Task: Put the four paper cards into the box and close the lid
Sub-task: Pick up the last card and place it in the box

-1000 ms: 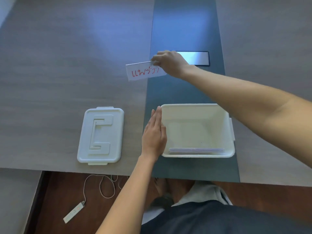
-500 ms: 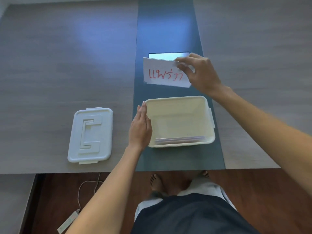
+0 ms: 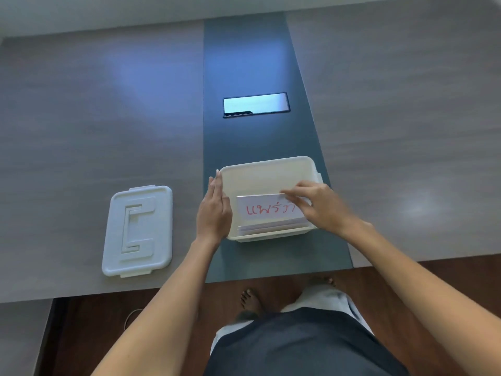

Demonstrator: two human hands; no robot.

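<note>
An open white plastic box (image 3: 267,165) stands on the dark centre strip of the table. My right hand (image 3: 318,206) pinches a white paper card with red writing (image 3: 264,210) by its top right edge and holds it upright inside the box. Other white cards (image 3: 271,228) lean against the box's near wall, just in front of it. Flat against the box's left outer wall rests my left hand (image 3: 214,210), fingers straight. The white lid (image 3: 137,230) lies face up on the table to the left of the box.
A shiny rectangular cable hatch (image 3: 256,105) sits in the dark strip beyond the box. The table's near edge runs just below the box and lid. Below it are a wooden floor and my feet (image 3: 250,301).
My right hand has brought the card with red writing from above the far side of the box down into the box. My left hand has stayed against the box's left wall.
</note>
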